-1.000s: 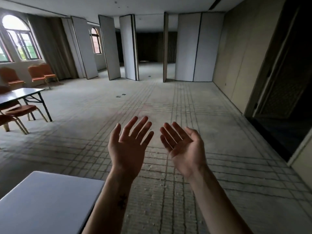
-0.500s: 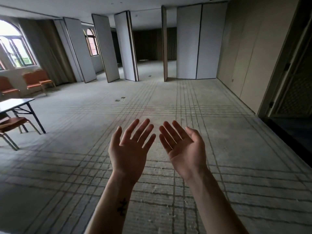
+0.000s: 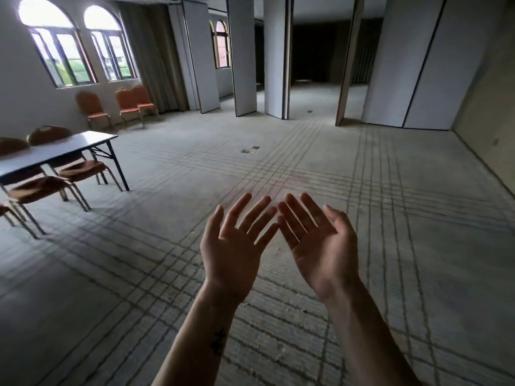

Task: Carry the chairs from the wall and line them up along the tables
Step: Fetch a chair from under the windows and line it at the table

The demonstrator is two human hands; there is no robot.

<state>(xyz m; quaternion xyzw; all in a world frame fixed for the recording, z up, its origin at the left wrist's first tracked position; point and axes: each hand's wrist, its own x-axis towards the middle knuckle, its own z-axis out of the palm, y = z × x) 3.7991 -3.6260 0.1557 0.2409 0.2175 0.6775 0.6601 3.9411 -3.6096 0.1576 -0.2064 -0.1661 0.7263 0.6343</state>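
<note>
My left hand (image 3: 237, 246) and my right hand (image 3: 320, 240) are held out in front of me, palms up, fingers straight, holding nothing. Three orange chairs stand against the far left wall under the arched windows: one (image 3: 92, 108) apart, and a pair (image 3: 129, 105) (image 3: 145, 100) side by side. A grey folding table (image 3: 55, 151) stands at the left. Orange chairs are tucked along its near side (image 3: 80, 169) (image 3: 36, 188), and further chair backs (image 3: 48, 133) show behind it.
Tall white partition panels (image 3: 245, 57) (image 3: 202, 54) stand at the back, with dark openings between them. A small floor outlet (image 3: 250, 149) lies in the carpet ahead. Beige wall panels (image 3: 485, 107) run along the right side.
My view has turned left: the wall chairs and the folding table with its chairs have come further into view. Both hands stay out front, open, palms up.
</note>
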